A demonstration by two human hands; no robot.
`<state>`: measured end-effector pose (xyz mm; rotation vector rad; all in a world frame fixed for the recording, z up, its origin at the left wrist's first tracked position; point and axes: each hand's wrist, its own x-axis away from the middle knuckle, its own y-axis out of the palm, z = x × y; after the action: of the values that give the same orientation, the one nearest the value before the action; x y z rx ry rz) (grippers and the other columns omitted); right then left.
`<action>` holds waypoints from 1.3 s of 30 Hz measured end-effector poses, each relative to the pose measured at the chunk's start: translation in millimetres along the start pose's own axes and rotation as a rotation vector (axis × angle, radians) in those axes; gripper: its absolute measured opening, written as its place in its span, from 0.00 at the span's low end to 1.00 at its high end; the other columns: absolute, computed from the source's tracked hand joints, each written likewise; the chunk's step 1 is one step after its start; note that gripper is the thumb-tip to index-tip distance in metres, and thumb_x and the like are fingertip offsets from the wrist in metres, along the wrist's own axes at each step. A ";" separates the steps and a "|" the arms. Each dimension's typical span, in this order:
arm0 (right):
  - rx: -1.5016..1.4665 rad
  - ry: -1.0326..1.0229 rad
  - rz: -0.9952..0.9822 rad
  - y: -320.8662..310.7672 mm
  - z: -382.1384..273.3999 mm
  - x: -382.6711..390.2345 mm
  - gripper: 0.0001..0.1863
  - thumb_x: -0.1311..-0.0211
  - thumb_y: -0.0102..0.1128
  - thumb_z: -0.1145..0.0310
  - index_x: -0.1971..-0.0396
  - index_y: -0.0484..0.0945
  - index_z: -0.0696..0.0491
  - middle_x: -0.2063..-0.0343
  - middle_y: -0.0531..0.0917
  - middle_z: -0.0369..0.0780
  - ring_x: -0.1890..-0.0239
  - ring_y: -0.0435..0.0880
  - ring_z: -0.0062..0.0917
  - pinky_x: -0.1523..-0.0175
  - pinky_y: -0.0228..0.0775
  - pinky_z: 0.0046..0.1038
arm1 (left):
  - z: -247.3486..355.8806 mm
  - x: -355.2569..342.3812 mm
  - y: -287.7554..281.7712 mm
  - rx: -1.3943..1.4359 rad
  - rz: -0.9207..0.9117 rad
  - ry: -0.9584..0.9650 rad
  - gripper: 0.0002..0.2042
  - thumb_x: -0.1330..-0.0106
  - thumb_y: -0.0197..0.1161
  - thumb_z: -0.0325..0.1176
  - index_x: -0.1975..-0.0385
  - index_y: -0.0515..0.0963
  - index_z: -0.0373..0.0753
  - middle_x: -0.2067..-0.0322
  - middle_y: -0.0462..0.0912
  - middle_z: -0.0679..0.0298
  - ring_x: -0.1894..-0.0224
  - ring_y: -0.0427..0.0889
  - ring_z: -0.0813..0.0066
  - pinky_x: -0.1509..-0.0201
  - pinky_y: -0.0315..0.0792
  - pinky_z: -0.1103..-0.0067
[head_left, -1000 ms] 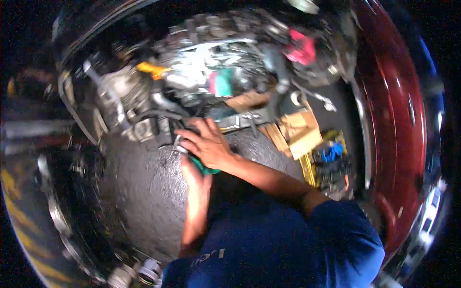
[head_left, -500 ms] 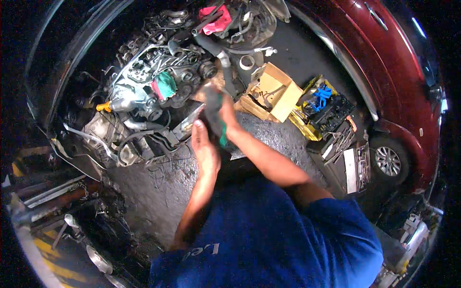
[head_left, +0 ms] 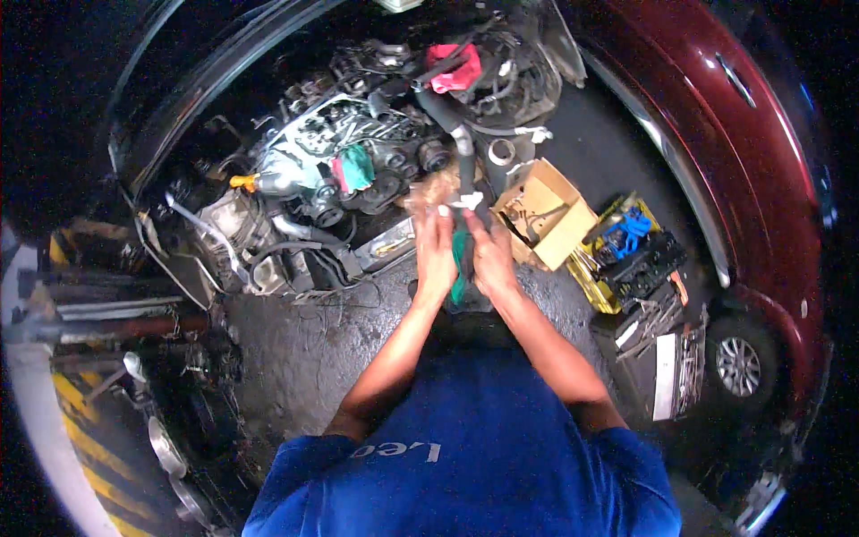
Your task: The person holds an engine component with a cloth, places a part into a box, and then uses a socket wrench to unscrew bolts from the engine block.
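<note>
My left hand (head_left: pixel 435 252) and my right hand (head_left: pixel 492 252) are raised side by side before me, fingers pointing away, both closed on a dark and green bundle (head_left: pixel 460 264) that looks like a rag; whether a part lies inside it, I cannot tell. A small white bit shows at its far end, too unclear to name. Just beyond and to the left lie loose greasy engine parts (head_left: pixel 331 134) and a metal pan (head_left: pixel 383 244). A cardboard box of parts (head_left: pixel 564 233) sits right of my right hand.
A yellow bin (head_left: pixel 591 286) holds dark parts and blue items. Below it are loose tools (head_left: pixel 671 376). A dark red car (head_left: pixel 769 179) stands along the right. Pink (head_left: pixel 454 64) and teal (head_left: pixel 356 168) cloths lie among the parts; yellow-and-black striping (head_left: pixel 94 421) is at lower left.
Both hands have moved right from a second ago and turned to point away. Since half a second ago my right hand has swung outward from behind the bundle to its right side.
</note>
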<state>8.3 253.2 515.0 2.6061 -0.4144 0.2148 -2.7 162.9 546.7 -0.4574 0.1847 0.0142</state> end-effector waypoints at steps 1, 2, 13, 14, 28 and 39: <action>0.125 -0.029 0.047 -3.5 2.0 -1.9 0.24 0.32 0.57 0.55 0.50 0.74 0.61 0.53 0.79 0.44 0.51 0.75 0.28 0.45 0.66 0.29 | 1.5 3.8 -5.7 0.181 -0.152 -0.025 0.24 0.25 0.42 0.46 0.37 0.66 0.39 0.40 0.70 0.45 0.34 0.66 0.53 0.32 0.58 0.67; 0.175 -0.041 0.061 -5.2 4.9 -4.8 0.23 0.31 0.55 0.54 0.52 0.75 0.62 0.56 0.80 0.43 0.54 0.76 0.27 0.47 0.67 0.29 | 2.0 10.2 -0.9 0.138 -0.073 0.076 0.23 0.27 0.48 0.42 0.37 0.65 0.38 0.45 0.75 0.45 0.40 0.74 0.52 0.38 0.66 0.67; -0.472 0.557 -0.199 27.6 -12.9 11.9 0.19 0.27 0.45 0.54 0.47 0.74 0.50 0.53 0.80 0.34 0.53 0.78 0.24 0.47 0.73 0.28 | -27.6 -7.4 -37.2 0.846 0.202 -0.068 0.18 0.22 0.42 0.39 0.47 0.73 0.32 0.51 0.79 0.59 0.49 0.77 0.74 0.42 0.68 0.77; -0.555 0.512 -0.379 26.6 1.7 8.4 0.19 0.27 0.45 0.55 0.47 0.74 0.50 0.53 0.81 0.34 0.52 0.79 0.24 0.45 0.72 0.30 | -33.7 -3.3 -44.8 0.708 0.195 -0.098 0.18 0.23 0.43 0.39 0.47 0.73 0.33 0.49 0.78 0.57 0.46 0.75 0.70 0.41 0.67 0.75; 0.333 0.126 -0.405 22.8 -8.9 22.4 0.30 0.29 0.48 0.50 0.41 0.69 0.60 0.46 0.76 0.40 0.47 0.73 0.24 0.42 0.64 0.29 | -33.7 -11.5 -56.2 0.869 0.246 -0.301 0.22 0.23 0.40 0.46 0.50 0.75 0.35 0.59 0.80 0.62 0.55 0.77 0.72 0.46 0.68 0.76; 0.141 -0.025 -0.230 35.5 8.0 16.0 0.24 0.29 0.49 0.67 0.35 0.63 0.53 0.37 0.69 0.46 0.35 0.67 0.29 0.34 0.59 0.29 | 9.5 26.2 -18.3 0.906 0.072 -0.237 0.25 0.24 0.43 0.47 0.35 0.64 0.36 0.35 0.64 0.58 0.32 0.60 0.68 0.28 0.51 0.74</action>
<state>12.3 215.6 527.4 2.7693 -0.1086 0.1369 25.8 149.9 558.3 0.4549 -0.0373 0.0520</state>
